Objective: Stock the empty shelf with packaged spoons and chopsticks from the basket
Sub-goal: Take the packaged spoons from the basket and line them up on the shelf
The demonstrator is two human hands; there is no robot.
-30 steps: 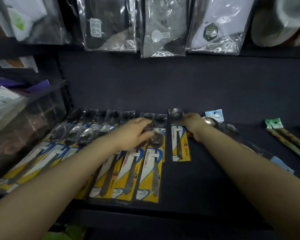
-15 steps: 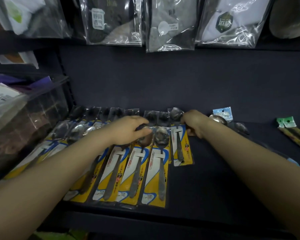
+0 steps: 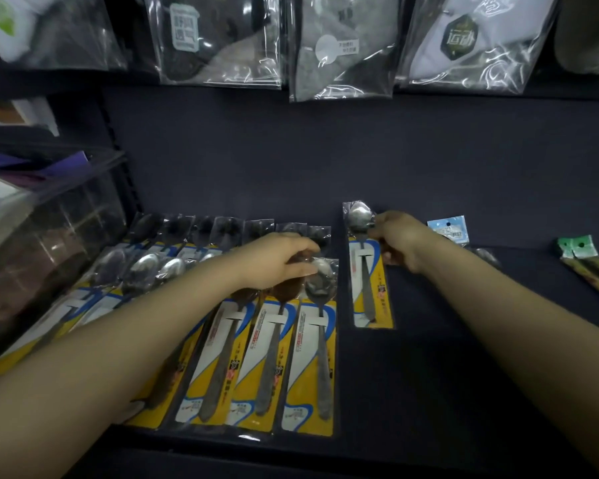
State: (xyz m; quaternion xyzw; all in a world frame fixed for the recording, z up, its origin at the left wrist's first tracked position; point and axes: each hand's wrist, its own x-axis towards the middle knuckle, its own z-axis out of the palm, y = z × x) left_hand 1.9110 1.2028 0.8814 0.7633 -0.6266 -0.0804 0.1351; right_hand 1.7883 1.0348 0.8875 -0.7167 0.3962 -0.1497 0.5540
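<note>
So the spoon pack (image 3: 369,271) I'm on lies flat on the shelf (image 3: 446,357), just right of the row of packs (image 3: 256,357), with a narrow gap between. My right hand (image 3: 400,242) pinches its top right edge, up by the bowl. My left hand (image 3: 279,259) lies fingers-together on the bowl ends of the front row, thumb touching the rightmost one.

Handling guess: light, a stiff metal spoon on a bendy yellow card in slick clear film. The film will slide on its neighbours and on the shelf, so I'd grip over the bowl or handle where the metal backs the card; the bare card corners would just flex.

Writing: the pack print is too blurry to read. Above, the bags (image 3: 339,46) hang with labels; one dark hexagon badge (image 3: 460,36) reads "运动". The rest is too small.

Further right: a small blue-carded pack (image 3: 448,229), then chopsticks (image 3: 588,267) with green headers, well apart. A clear bin (image 3: 49,243) sits left. No basket in view.
</note>
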